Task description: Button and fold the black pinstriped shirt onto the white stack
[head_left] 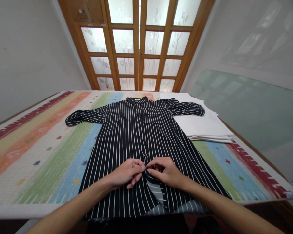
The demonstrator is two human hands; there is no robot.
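Left grip (pixel 130 172), right grip (pixel 166 171), both pinching striped shirt (pixel 122 139) low down its front, patterned cloth (pixel 51 159) beneath

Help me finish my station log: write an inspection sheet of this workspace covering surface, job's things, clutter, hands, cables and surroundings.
Surface: table covering, multicoloured stripes with small motifs.
Job's things: black-and-white striped shirt, spread front up, collar at the far end, lower front parted.
Clutter: white stack, one sleeve lying across it.
Hands: left hand and right hand both pinch the shirt's front, low down.
Cables: nothing seen.
Surroundings: glazed wooden doors beyond; greenish panel at picture right; pale walls.
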